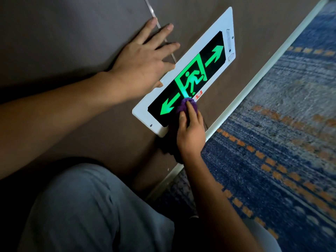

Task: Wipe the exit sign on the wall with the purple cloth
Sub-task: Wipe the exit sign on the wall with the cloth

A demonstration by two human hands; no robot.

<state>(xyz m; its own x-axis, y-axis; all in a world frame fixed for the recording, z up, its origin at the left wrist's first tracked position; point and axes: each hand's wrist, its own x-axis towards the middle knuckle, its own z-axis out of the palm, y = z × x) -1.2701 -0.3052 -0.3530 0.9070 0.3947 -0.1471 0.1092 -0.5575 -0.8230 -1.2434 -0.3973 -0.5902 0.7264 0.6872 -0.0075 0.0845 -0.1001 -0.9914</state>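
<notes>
Brown wall [72, 33], exit sign [231, 24] low by carpet.
Right hand [190, 131] presses purple cloth [183, 106] on it; left hand [143, 64] splayed beside. Risk: cloth slipping loose.

exit sign [192, 73] with green running-man pictogram, two arrows, no words

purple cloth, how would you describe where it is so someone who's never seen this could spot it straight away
Find the white-framed exit sign low on the brown wall, just above the patterned carpet. Below its green running figure, the right hand presses the purple cloth against the black panel. It is the only purple, bunched fabric there.
</notes>
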